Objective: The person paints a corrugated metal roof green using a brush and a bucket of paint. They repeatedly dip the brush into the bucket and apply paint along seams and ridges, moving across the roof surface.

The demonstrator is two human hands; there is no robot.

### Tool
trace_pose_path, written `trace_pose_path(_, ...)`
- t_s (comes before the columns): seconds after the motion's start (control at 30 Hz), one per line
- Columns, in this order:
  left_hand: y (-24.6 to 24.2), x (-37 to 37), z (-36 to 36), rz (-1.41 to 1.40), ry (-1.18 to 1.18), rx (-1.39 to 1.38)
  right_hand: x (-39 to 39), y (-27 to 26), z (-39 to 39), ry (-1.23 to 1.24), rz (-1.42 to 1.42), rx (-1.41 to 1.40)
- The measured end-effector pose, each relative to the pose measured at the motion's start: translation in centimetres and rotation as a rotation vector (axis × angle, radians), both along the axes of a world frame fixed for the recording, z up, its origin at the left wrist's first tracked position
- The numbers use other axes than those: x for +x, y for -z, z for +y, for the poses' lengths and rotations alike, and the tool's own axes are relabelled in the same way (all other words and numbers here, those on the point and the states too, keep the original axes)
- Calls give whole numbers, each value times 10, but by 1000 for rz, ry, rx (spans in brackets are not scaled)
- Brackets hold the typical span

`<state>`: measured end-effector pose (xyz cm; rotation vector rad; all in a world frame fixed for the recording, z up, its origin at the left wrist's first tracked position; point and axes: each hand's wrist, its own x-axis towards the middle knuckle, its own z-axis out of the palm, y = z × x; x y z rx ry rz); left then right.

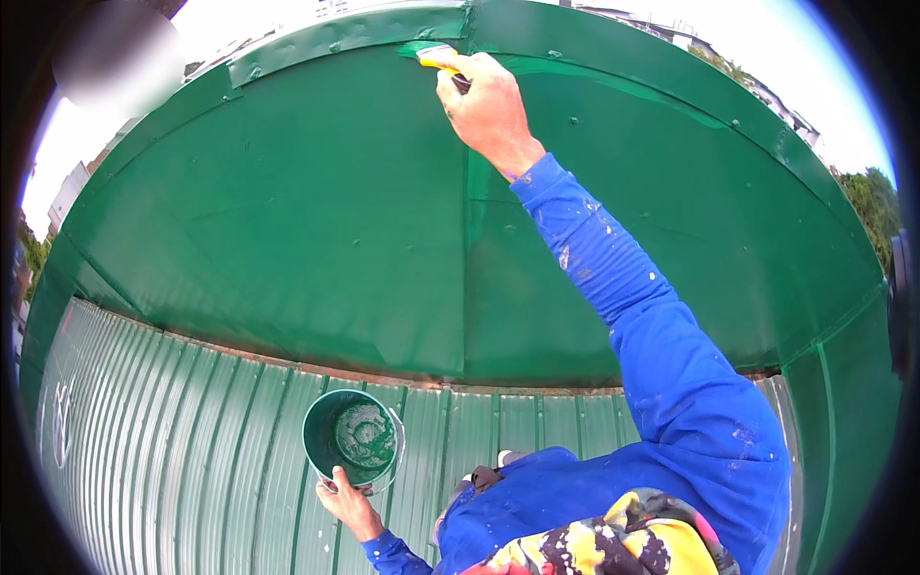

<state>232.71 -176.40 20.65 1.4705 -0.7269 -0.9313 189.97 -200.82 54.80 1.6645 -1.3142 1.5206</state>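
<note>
My right hand is stretched up to the top of a green sheet-metal wall and grips a paintbrush with a yellow ferrule or handle part. The bristles touch the metal just below the overlapping top flashing, beside a streak of brighter wet-looking green paint. Low at the left, my left hand holds a paint bucket by its rim, thumb over the edge. Green paint coats the bucket's inside and its bottom; a wire handle hangs at its right side.
Below the wall lies a ribbed green metal roof, with a rusty edge along the joint. The wall's top flashing curves across the view, with screw heads along it. Trees and buildings stand beyond. A shoe shows partly beside my blue sleeve and shirt.
</note>
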Motion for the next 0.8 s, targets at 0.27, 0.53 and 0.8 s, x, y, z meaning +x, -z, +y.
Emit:
trace_pose_path(0.27, 14, 17, 25, 36, -85, 2, -22, 1, 46, 52, -115, -130)
trace_pose_path(0.53, 10, 32, 19, 0, -121, 21, 4, 4, -12, -123, -120, -4)
trace_pose_path(0.8, 11, 34, 23, 64, -87, -37, 3, 13, 38, -298, -385, 3)
